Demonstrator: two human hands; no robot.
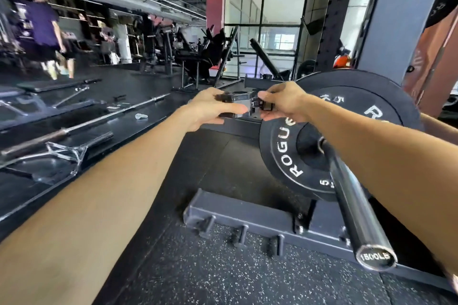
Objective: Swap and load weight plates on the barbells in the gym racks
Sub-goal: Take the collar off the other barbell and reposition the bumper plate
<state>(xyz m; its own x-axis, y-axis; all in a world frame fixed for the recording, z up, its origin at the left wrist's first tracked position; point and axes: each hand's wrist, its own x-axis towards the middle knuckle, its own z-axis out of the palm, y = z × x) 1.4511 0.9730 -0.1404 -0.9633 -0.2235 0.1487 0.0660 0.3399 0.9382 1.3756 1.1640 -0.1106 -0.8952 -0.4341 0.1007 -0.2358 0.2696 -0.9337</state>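
Both hands hold a barbell collar [238, 106] in the air, above the floor [223, 267] and just beside the top rim of the front plate [285, 156]. The left hand [210, 111] cups the clamp body, its fingers [233, 108] curled round it. The right hand [285, 101] pinches the lever end, fingers clenched on it. Whether the lever is latched cannot be told from this view.

Two plates sit on the barbell sleeve [357, 205]: the front plate and a larger rear plate [371, 82]. The sleeve end [375, 256] stands bare, pointing at the camera.

Step in hand, as judged: opening the collar before fitting it.

- Swing the lever fully open so the bore clears the sleeve
- Line the bore square with the sleeve end; do not tilt
- Slide the collar along until it touches the front plate
- Close the lever firmly, keeping skin out of the hinge
- Check that neither plate shifts
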